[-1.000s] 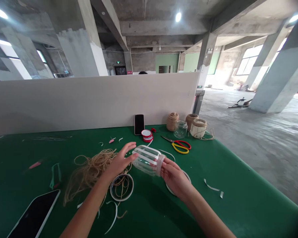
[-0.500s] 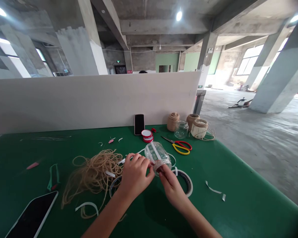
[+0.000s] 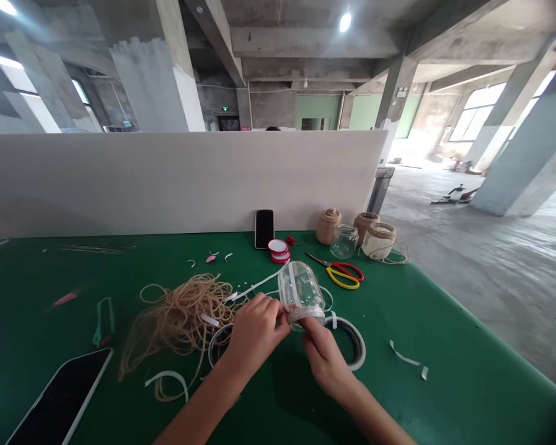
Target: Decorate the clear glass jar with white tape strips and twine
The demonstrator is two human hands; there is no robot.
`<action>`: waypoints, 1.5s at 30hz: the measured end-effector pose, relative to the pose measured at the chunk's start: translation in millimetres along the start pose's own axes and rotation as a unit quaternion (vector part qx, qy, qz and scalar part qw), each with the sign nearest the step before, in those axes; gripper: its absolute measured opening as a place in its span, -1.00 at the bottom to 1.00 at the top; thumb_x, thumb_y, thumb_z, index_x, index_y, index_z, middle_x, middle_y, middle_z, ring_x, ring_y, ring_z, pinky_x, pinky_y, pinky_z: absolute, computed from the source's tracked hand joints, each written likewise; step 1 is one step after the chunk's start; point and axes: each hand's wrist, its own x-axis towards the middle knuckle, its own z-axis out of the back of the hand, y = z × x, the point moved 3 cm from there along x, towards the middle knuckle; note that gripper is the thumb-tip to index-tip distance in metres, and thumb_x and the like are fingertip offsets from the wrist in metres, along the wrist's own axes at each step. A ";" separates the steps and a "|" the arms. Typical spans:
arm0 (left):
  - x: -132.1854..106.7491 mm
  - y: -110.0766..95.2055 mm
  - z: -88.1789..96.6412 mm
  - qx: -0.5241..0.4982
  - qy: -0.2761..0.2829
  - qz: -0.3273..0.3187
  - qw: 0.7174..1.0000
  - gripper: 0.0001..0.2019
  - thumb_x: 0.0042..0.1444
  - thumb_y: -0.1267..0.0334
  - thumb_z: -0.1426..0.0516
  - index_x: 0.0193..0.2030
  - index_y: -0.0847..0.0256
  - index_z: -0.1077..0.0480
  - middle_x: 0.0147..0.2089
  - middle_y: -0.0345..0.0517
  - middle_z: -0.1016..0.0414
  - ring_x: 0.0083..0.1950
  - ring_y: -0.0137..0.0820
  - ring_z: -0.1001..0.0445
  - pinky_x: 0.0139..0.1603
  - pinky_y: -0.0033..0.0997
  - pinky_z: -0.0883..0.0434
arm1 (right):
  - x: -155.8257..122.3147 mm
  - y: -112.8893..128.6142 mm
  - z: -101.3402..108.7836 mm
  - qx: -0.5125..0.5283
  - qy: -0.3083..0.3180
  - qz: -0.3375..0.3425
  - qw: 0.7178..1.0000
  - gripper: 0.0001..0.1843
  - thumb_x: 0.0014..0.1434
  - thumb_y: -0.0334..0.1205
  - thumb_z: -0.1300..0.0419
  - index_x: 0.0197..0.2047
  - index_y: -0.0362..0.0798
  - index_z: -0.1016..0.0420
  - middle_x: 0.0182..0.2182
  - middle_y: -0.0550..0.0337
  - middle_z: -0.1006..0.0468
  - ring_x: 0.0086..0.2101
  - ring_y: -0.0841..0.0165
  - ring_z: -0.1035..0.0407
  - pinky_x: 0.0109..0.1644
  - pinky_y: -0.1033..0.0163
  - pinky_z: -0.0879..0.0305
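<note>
A clear glass jar [image 3: 309,285] lies tilted between my hands, its mouth toward me. One white tape strip [image 3: 293,283] runs down its side, and tape also circles the neck. My right hand [image 3: 327,352] grips the jar at the mouth, some fingertips hidden by the rim. At the left of the neck, my left hand [image 3: 260,324] is closed, its fingertips pinched against the rim; whether tape is between them is hidden. Rolls of white tape lie beside both hands: one roll [image 3: 360,347] by the right, another [image 3: 214,346] partly behind the left.
Loose jute twine [image 3: 185,315] is heaped at left. Red-and-yellow scissors [image 3: 345,275], small red-rimmed tape rolls [image 3: 278,248] and a propped phone [image 3: 264,228] stand farther back. Twine-wrapped jars [image 3: 328,227] and a bare jar [image 3: 344,242] sit back right. A larger phone [image 3: 60,402] lies front left.
The jar has turned slightly in my hands, its side strip now more upright. My left fingers remain at the neck. The whole view has shifted a little.
</note>
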 end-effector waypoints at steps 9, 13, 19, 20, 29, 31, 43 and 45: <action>-1.6 -0.3 -1.0 -0.017 -0.001 0.008 1.000 -0.88 -0.04 0.50 -0.03 -0.49 0.22 -0.24 -0.48 -0.18 -0.37 -0.35 -0.37 -0.37 -0.46 -0.47 -0.19 | 0.3 -1.6 -0.5 0.005 -0.005 0.005 1.000 -0.36 -0.01 -0.62 0.13 0.11 -0.01 -0.26 0.04 0.15 -0.38 0.06 0.34 -0.23 0.15 0.22 -0.11; -0.7 0.5 -0.5 -0.018 0.008 0.004 1.000 -0.88 -0.04 0.51 -0.02 -0.48 0.23 -0.25 -0.47 -0.18 -0.37 -0.35 -0.37 -0.36 -0.46 -0.47 -0.19 | -0.2 -1.8 0.1 0.007 -0.003 0.004 1.000 -0.35 -0.01 -0.63 0.14 0.12 -0.02 -0.25 0.05 0.14 -0.38 0.06 0.33 -0.23 0.15 0.21 -0.11; -0.1 1.9 1.6 -0.039 0.032 -0.005 0.999 -0.91 0.00 0.44 -0.05 -0.48 0.22 -0.24 -0.45 -0.17 -0.38 -0.32 -0.37 -0.37 -0.44 -0.48 -0.22 | -0.9 -3.9 -1.1 0.018 0.000 0.002 1.000 -0.32 -0.03 -0.63 0.15 0.15 -0.02 -0.22 0.04 0.13 -0.38 0.04 0.32 -0.26 0.10 0.22 -0.18; -0.4 2.3 1.5 -0.036 0.033 -0.001 0.999 -0.90 0.00 0.44 -0.05 -0.48 0.22 -0.24 -0.45 -0.17 -0.38 -0.32 -0.37 -0.37 -0.45 -0.48 -0.22 | -1.2 -4.6 -1.6 0.014 0.003 0.000 1.000 -0.33 -0.03 -0.63 0.14 0.14 -0.02 -0.23 0.04 0.13 -0.38 0.03 0.32 -0.26 0.10 0.22 -0.18; -2.8 1.9 -2.9 -0.036 0.010 0.002 0.999 -0.89 -0.06 0.49 -0.05 -0.48 0.21 -0.24 -0.47 -0.18 -0.37 -0.35 -0.38 -0.37 -0.47 -0.51 -0.21 | -4.3 -7.4 -1.0 -0.017 0.002 -0.003 1.000 -0.34 -0.06 -0.62 0.13 0.10 -0.03 -0.28 0.03 0.13 -0.40 0.06 0.31 -0.24 0.14 0.19 -0.15; -2.6 2.1 -3.0 -0.036 0.008 0.004 0.999 -0.88 -0.07 0.50 -0.04 -0.48 0.21 -0.24 -0.47 -0.18 -0.37 -0.35 -0.38 -0.37 -0.47 -0.51 -0.21 | -4.3 -6.2 -0.9 -0.020 -0.002 -0.004 1.000 -0.34 -0.07 -0.62 0.13 0.10 -0.04 -0.28 0.02 0.12 -0.41 0.05 0.31 -0.25 0.13 0.19 -0.16; -1.1 3.1 -1.8 -0.049 0.050 0.007 0.998 -0.87 0.02 0.50 0.00 -0.42 0.22 -0.29 -0.42 -0.15 -0.40 -0.28 -0.36 -0.39 -0.44 -0.50 -0.25 | -2.6 -5.2 -0.8 0.000 -0.009 -0.007 1.000 -0.32 -0.08 -0.62 0.13 0.11 -0.03 -0.29 0.02 0.10 -0.42 0.04 0.29 -0.27 0.15 0.14 -0.15; -1.0 3.0 -0.3 -0.049 0.057 0.002 0.997 -0.87 0.03 0.49 0.00 -0.43 0.22 -0.30 -0.41 -0.14 -0.40 -0.27 -0.35 -0.39 -0.43 -0.49 -0.26 | -2.4 -6.1 -1.4 0.010 -0.004 -0.010 1.000 -0.31 -0.08 -0.62 0.14 0.11 -0.02 -0.28 0.03 0.11 -0.41 0.05 0.30 -0.26 0.15 0.14 -0.15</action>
